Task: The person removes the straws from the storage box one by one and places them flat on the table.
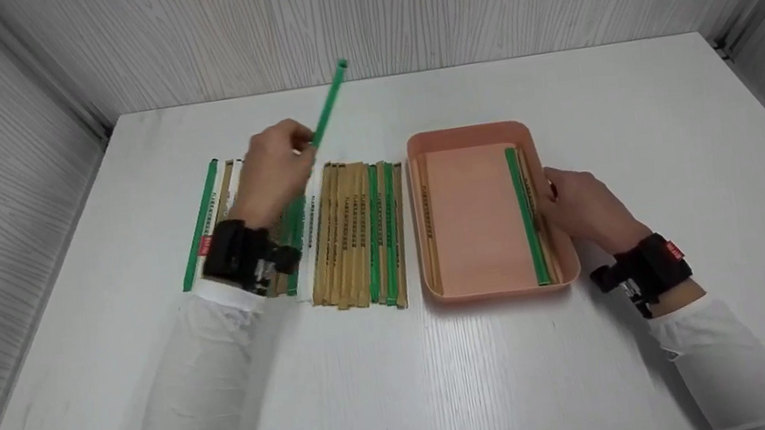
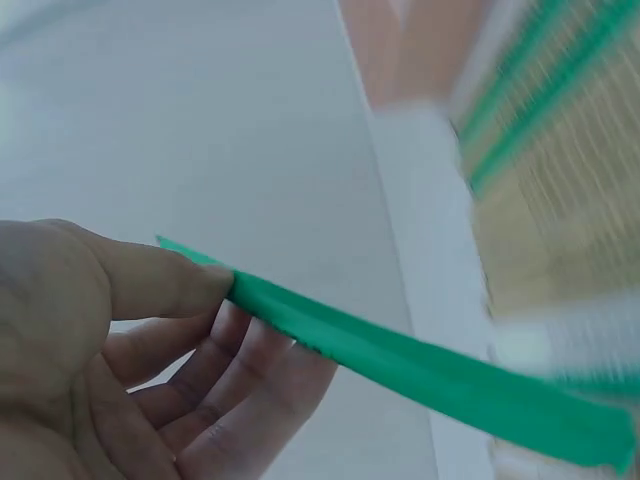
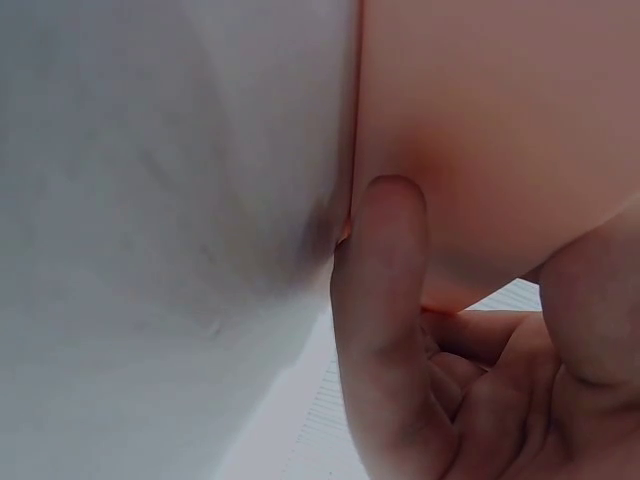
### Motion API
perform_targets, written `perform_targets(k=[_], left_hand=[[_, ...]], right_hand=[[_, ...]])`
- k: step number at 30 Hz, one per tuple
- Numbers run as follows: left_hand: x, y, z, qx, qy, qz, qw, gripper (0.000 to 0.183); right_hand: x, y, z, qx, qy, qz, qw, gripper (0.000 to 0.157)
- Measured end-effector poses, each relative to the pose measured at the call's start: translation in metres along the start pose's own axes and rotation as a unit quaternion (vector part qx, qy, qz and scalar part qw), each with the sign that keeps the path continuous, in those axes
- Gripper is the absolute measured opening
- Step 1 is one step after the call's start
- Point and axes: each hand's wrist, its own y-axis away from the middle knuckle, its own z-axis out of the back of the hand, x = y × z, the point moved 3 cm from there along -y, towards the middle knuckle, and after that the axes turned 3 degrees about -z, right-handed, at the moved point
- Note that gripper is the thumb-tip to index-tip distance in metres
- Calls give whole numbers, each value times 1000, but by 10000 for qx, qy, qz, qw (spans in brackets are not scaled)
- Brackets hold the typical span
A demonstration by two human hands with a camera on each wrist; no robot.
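Observation:
My left hand (image 1: 277,166) is raised over the row of wrapped sticks and pinches a slim green paper-wrapped stick (image 1: 330,104) between thumb and fingers. In the left wrist view that green stick slants down to the right from the thumb. Against the right outer wall of a pink tray (image 1: 468,135) my right hand (image 1: 582,204) holds on, its fingertip on the wall (image 3: 450,140) in the right wrist view. Inside the tray, a brown wrapped stick (image 1: 430,231) lies along the left wall. A green one (image 1: 528,223) lies beside brown ones near the right wall.
Left of the tray, several brown, green and white wrapped sticks (image 1: 355,234) lie side by side in a row. The left forearm covers part of them. A green stick (image 1: 200,223) marks the row's left end. Grey wood-grain panels (image 1: 397,8) border the white table (image 1: 409,393).

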Motion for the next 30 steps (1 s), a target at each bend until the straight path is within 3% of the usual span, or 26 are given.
perform_targets(k=[8,11,15,22,30], left_hand=[[93,14,69,-846,-791,588,9915,40],[123,18,82,-953,-975,866,9869,40],[153,23,86,-892,-965,1339,9822,42],[178,26,80,-498,-925,1720,9795,46],[182,23,72,-280,-816,1743,9809,45]], right_hand=[[0,0,1,-25,8,-1,10000,25],[-1,0,1,-25,32,27,10000,26],[-2,0,1,-33,65,79,9999,27],[-2,-1,0,9,-12,-6,10000,30],[-2,0,1,-42,-57,-14,10000,29]])
